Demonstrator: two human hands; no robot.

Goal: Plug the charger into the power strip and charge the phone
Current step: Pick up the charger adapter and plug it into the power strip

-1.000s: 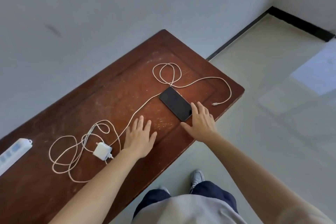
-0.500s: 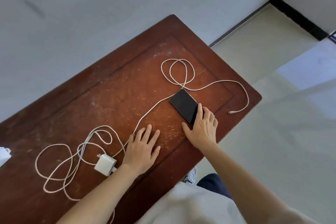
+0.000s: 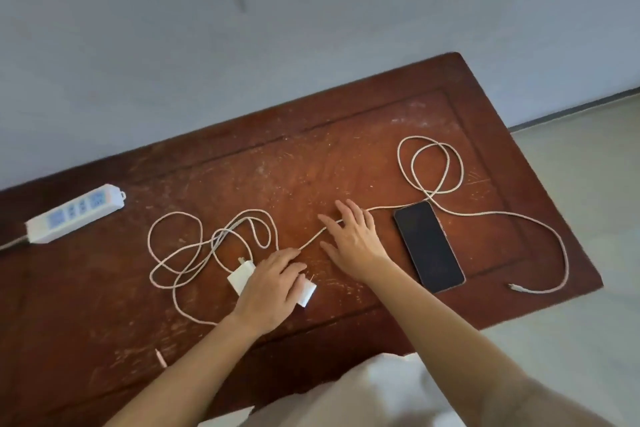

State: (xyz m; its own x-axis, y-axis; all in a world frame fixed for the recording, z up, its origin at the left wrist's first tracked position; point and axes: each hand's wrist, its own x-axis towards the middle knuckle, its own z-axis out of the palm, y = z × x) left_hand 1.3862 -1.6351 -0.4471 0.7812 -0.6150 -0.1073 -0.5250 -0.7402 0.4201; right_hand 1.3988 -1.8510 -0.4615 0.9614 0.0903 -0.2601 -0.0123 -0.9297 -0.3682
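A white charger (image 3: 238, 279) lies on the brown wooden table (image 3: 311, 149), near the front. My left hand (image 3: 270, 288) is curled down over it, and white parts show on both sides of the hand. Its white cable (image 3: 180, 253) lies in loose loops to the left, then runs right under my right hand (image 3: 353, 239), which is flat with fingers spread. A black phone (image 3: 427, 246) lies face up just right of that hand, untouched. The cable's free plug end (image 3: 516, 287) rests near the table's right front edge. The white power strip (image 3: 74, 213) lies at far left.
A grey wall runs along the table's far side. Pale floor lies to the right and front. More cable is coiled behind the phone (image 3: 429, 163). A small cable tip (image 3: 161, 357) lies near the front edge.
My left hand has moved left from the bare table onto the charger. My right hand left the phone's near edge and now lies on the cable left of it. The view swung left, showing the power strip.
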